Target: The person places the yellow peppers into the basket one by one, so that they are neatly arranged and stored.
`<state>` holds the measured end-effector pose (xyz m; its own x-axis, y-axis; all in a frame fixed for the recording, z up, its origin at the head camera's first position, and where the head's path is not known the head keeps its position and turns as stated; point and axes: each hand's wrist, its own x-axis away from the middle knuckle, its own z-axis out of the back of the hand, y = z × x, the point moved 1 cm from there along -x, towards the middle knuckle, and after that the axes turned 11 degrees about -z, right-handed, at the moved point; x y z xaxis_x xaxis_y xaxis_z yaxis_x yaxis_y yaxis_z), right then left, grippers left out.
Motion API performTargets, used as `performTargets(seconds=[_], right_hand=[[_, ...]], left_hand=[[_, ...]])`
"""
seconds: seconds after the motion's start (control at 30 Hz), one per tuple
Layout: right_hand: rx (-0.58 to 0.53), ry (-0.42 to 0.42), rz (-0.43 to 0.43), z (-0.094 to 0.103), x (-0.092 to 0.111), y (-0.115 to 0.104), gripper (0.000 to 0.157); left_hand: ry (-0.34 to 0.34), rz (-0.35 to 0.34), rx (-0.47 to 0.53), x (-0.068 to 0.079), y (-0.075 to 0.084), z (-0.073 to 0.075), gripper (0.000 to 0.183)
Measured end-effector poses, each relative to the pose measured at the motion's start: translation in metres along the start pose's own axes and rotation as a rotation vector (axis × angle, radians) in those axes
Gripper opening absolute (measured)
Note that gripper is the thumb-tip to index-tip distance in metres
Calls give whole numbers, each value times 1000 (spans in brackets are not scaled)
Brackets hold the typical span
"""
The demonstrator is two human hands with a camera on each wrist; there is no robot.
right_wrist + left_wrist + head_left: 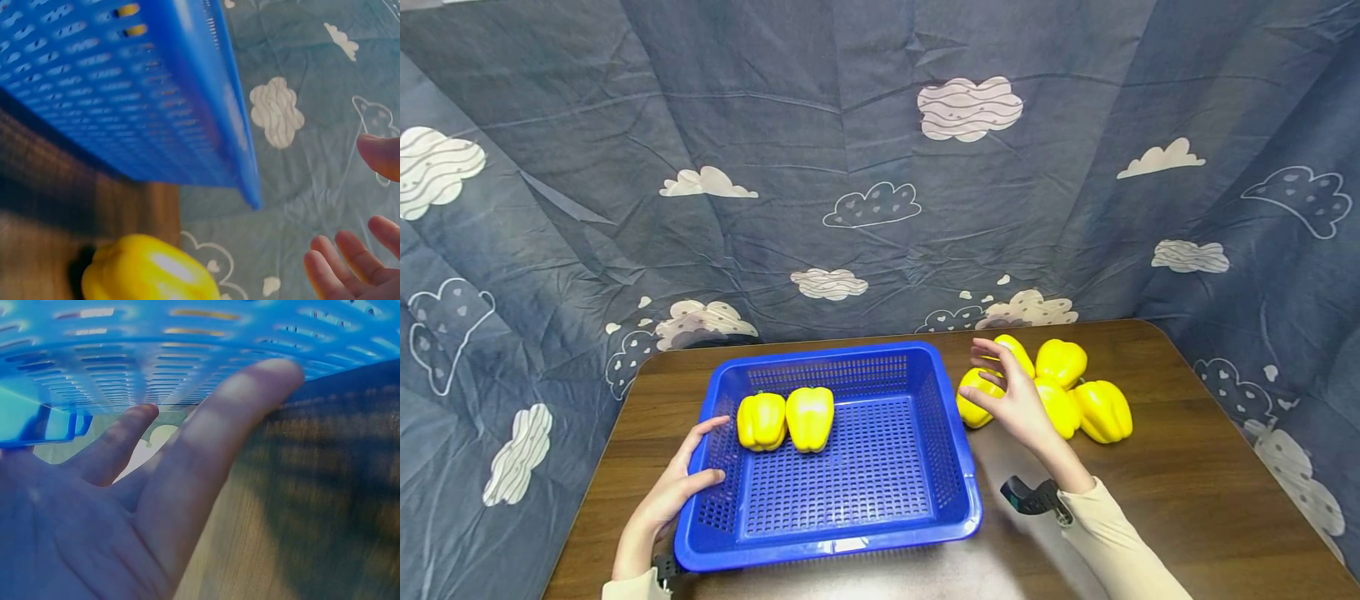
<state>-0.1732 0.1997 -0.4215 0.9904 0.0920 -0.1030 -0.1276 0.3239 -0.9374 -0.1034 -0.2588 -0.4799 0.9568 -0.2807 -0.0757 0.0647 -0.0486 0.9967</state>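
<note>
Apparently for steadiness, the left hand (664, 493) is gripping a blue plastic basket (850, 485), the right hand (1018, 402) hovering empty, fingers apart, by yellow peppers (1059, 408) alongside.

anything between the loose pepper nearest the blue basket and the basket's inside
Yes: the basket's right wall stands between that yellow pepper and the inside, so the pepper probably needs lifting over it. Nothing else visible stands between them.

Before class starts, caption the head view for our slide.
Left hand at blue perforated basket holding two yellow bell peppers; right hand near five more.
</note>
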Motion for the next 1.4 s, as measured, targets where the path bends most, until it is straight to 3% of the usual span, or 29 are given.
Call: performTargets(seconds=[0.2, 0.57, 0.8, 1.4], right_hand=[[24, 48, 11, 8, 5, 12, 67], [125, 60, -74, 11, 10, 30, 74], [198, 88, -96, 9, 11, 41, 74], [317, 135, -167, 3, 11, 65, 80]], left_hand=[[3, 6, -3, 0, 0, 0, 69], [10, 15, -7, -1, -2, 1, 70], [-10, -8, 6, 0, -2, 1, 69], [8, 11, 8, -1, -4, 3, 71]])
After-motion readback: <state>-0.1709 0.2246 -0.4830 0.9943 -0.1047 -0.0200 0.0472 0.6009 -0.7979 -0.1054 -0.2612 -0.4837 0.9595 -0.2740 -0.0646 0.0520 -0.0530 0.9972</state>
